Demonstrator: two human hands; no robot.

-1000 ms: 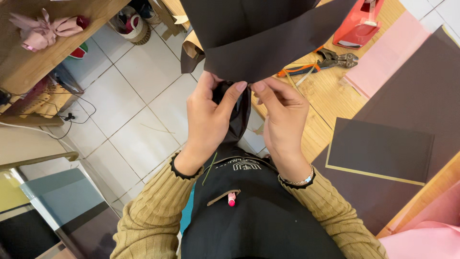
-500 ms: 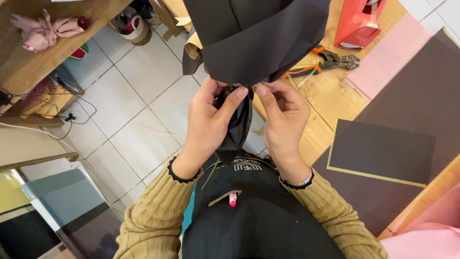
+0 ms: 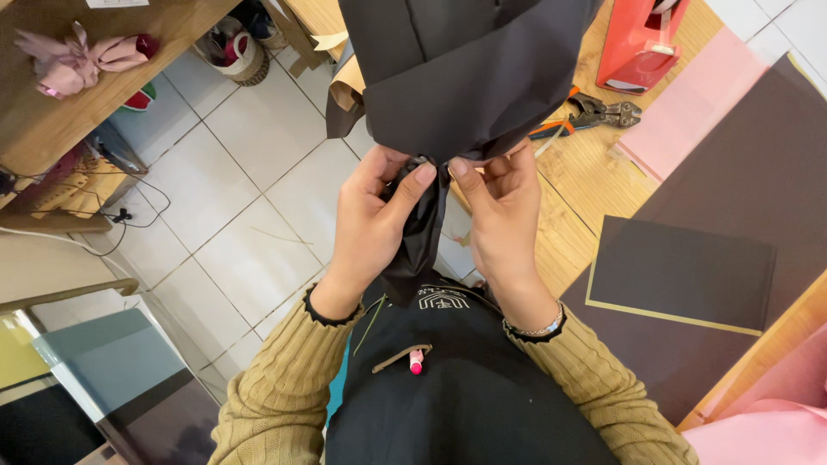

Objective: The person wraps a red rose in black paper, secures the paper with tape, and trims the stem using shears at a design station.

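Both grips are pinching now: the left hand (image 3: 370, 228) and the right hand (image 3: 500, 215) squeeze the gathered neck of the black wrapping paper (image 3: 465, 77), held up over the worktop's (image 3: 568, 232) near edge. Behind lie orange-handled pliers (image 3: 590, 112), a red tape dispenser (image 3: 637, 39), and, toward the worktop's right edge, a dark sheet (image 3: 680, 271).
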